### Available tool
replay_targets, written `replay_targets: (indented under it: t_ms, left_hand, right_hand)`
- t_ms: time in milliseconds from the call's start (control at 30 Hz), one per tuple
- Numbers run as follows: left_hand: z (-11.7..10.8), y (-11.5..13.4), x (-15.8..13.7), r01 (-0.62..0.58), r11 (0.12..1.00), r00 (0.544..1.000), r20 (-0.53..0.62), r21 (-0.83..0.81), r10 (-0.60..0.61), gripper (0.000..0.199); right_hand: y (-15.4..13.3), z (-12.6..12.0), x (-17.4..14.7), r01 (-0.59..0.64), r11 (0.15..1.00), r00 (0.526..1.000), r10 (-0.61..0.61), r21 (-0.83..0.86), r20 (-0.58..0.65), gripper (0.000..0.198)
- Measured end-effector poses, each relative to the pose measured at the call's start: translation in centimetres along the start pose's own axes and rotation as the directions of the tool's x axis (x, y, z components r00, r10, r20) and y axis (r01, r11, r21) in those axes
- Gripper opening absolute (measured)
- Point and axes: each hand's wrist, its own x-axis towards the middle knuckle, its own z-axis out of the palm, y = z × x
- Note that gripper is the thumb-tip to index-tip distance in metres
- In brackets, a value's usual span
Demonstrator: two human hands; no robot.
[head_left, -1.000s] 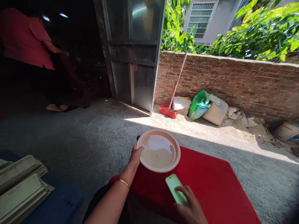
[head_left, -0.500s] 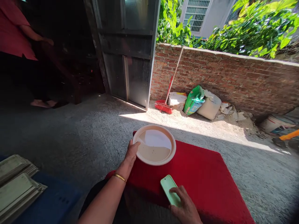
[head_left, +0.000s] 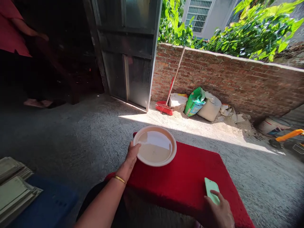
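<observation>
My left hand [head_left: 132, 154] grips the left rim of a round, pale peach basin [head_left: 173, 139], its thumb over the edge. Water in the basin reflects a bright patch, and a few dark specks show in it. The basin rests on the far left end of a red cloth-covered table [head_left: 187, 174]. Toward the table's front right, my right hand [head_left: 219, 207] is closed around a light green phone [head_left: 211, 186], back side up. A gold bangle [head_left: 120, 179] circles my left wrist.
A person in a pink shirt [head_left: 9, 25] stands in the dark doorway. Stacked pale boards [head_left: 14, 193] lie on a blue surface [head_left: 52, 196] at left. A metal door [head_left: 139, 72], broom [head_left: 165, 109], sacks [head_left: 195, 103] and brick wall [head_left: 213, 69] stand beyond the table.
My right hand has carried the phone to the right across the table. My left hand keeps its hold on the basin. The view has shifted slightly.
</observation>
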Motion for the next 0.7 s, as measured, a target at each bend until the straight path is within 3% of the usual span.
replay_targets:
  t_ms: [33, 67, 100, 167, 200, 233, 267, 333, 367, 433, 500, 533, 600, 667, 700]
  left_hand:
    - [-0.1, 0.0, 0.0, 0.002, 1.0, 1.0, 0.007, 0.0, -0.002, 0.032]
    - [-0.1, -0.1, 0.1, 0.003, 1.0, 1.0, 0.015, -0.005, -0.003, 0.032]
    - [-0.2, -0.1, 0.1, 0.004, 1.0, 1.0, 0.02, -0.013, -0.004, 0.032]
    - [-0.3, -0.2, 0.1, -0.004, 0.999, 0.999, 0.035, -0.045, 0.006, 0.032]
    - [-0.3, -0.3, 0.1, -0.012, 0.998, 0.999, 0.042, -0.062, 0.015, 0.032]
    - [-0.3, -0.4, 0.1, -0.019, 0.997, 0.999, 0.044, -0.074, 0.022, 0.032]
    - [-0.2, -0.4, 0.1, -0.022, 0.997, 0.999, 0.041, -0.08, 0.025, 0.033]
    - [-0.2, -0.5, 0.1, -0.016, 0.997, 1.0, 0.021, -0.069, 0.017, 0.033]
    - [-0.1, -0.5, 0.1, -0.011, 0.998, 1.0, 0.009, -0.058, 0.011, 0.032]
    - [0.0, -0.6, 0.1, -0.014, 0.999, 1.0, -0.003, -0.047, 0.014, 0.033]
    - [0.0, -0.5, 0.2, -0.022, 0.999, 1.0, -0.002, -0.047, 0.022, 0.034]
    - [0.0, -0.5, 0.2, -0.024, 0.999, 1.0, -0.002, -0.049, 0.024, 0.034]
    - [0.1, -0.5, 0.0, -0.022, 0.998, 1.0, -0.005, -0.054, 0.022, 0.034]
    - [0.1, -0.4, -0.2, -0.04, 0.996, 0.999, 0.003, -0.081, 0.04, 0.034]
    - [0.1, -0.3, -0.3, -0.054, 0.994, 0.998, 0.01, -0.098, 0.055, 0.035]
  right_hand:
    - [-1.6, 2.1, -2.0, 0.059, 0.996, 0.997, -0.062, 0.06, 0.05, 0.044]
    - [-3.3, 4.0, -4.0, 0.129, 0.981, 0.972, -0.154, 0.145, 0.176, 0.043]
    - [-4.9, 5.6, -5.8, 0.197, 0.958, 0.9, -0.261, 0.209, 0.348, 0.038]
    - [-7.1, 7.0, -8.0, 0.258, 0.917, 0.731, -0.392, 0.305, 0.559, 0.034]
    - [-7.4, 6.6, -8.3, 0.255, 0.913, 0.7, -0.401, 0.318, 0.59, 0.033]
    - [-7.1, 5.6, -8.0, 0.236, 0.921, 0.729, -0.378, 0.309, 0.57, 0.033]
    - [-6.2, 4.1, -7.1, 0.198, 0.938, 0.8, -0.322, 0.284, 0.506, 0.035]
    - [-3.3, 0.0, -4.4, 0.07, 0.977, 0.947, -0.128, 0.2, 0.294, 0.042]
    - [-1.5, -2.0, -3.0, -0.013, 0.988, 0.982, -0.017, 0.155, 0.186, 0.047]
    - [1.8, -5.3, -0.8, -0.187, 0.979, 0.982, 0.185, 0.078, 0.026, 0.053]
    - [3.6, -6.3, -0.5, -0.296, 0.955, 0.953, 0.297, 0.028, -0.063, 0.054]
    - [3.8, -5.9, -1.3, -0.301, 0.953, 0.95, 0.302, 0.019, -0.077, 0.053]
    - [2.6, -3.5, -4.2, -0.201, 0.979, 0.979, 0.202, 0.041, -0.017, 0.049]
    - [0.3, -0.3, -7.8, -0.011, 0.991, 0.986, -0.011, 0.133, 0.164, 0.041]
    - [-0.8, 1.0, -9.3, 0.067, 0.979, 0.956, -0.118, 0.193, 0.269, 0.037]
